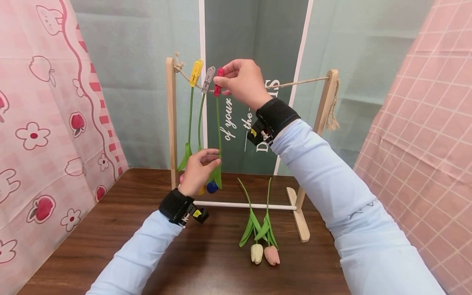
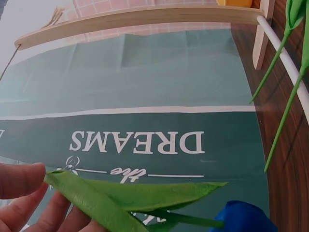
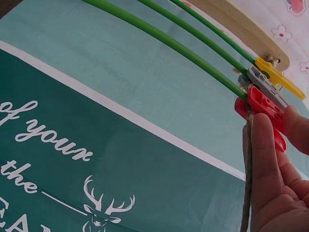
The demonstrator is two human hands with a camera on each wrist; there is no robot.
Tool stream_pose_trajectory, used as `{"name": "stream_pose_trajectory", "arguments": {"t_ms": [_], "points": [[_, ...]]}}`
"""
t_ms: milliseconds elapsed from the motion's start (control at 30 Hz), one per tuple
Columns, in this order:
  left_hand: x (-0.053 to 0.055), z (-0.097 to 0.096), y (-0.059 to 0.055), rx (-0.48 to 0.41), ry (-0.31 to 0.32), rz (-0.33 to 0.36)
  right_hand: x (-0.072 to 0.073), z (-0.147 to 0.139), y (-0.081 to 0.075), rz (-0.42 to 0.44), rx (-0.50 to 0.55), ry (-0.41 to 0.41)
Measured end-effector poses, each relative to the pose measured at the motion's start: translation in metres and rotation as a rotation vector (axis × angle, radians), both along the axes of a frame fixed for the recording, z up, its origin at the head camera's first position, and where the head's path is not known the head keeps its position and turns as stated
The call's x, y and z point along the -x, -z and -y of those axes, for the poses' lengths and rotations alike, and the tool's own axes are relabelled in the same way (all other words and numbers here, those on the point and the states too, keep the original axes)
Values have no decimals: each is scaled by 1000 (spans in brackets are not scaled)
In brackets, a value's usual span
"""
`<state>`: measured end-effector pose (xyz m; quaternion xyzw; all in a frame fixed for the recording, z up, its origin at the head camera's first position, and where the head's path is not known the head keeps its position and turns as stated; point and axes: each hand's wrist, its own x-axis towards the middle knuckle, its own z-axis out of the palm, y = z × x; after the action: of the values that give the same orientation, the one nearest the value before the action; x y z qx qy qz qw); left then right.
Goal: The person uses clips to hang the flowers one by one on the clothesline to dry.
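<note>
My right hand pinches a red clothespin on the rope, its thumb and fingers also seen in the right wrist view. Caught in that clothespin is the top of a green stem. Lower down, my left hand pinches the same flower, a blue tulip, where its green leaves meet the stem. The blue bloom hangs head down. To the left, a yellow clothespin and a grey clothespin each hold another hanging stem; their blooms are mostly hidden behind my left hand.
The rope runs between two wooden posts, with a white rod low between them. On the brown table lie a white tulip and a pink tulip, leaves crossing. Printed cloths stand behind and at both sides.
</note>
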<state>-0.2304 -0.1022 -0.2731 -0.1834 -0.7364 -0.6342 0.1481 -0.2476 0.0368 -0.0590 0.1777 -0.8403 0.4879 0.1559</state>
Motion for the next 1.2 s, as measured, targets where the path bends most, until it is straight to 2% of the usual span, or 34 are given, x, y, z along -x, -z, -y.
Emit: {"name": "stream_pose_trajectory", "arguments": {"t_ms": [333,567,767,1000,1200], "points": [[-1,17,3,29,27,51,0,1,-1,-22,2,-3],[-5,22,2,17,10,91,0,0,0,-52,2,1],[-6,25,3,4,19,101,-2,-5,2,-90,-10,10],[-9,27,1,0,22,102,-7,-11,5,-90,0,5],[-12,29,2,-2,32,88,-10,-16,13,-107,37,-24]]}}
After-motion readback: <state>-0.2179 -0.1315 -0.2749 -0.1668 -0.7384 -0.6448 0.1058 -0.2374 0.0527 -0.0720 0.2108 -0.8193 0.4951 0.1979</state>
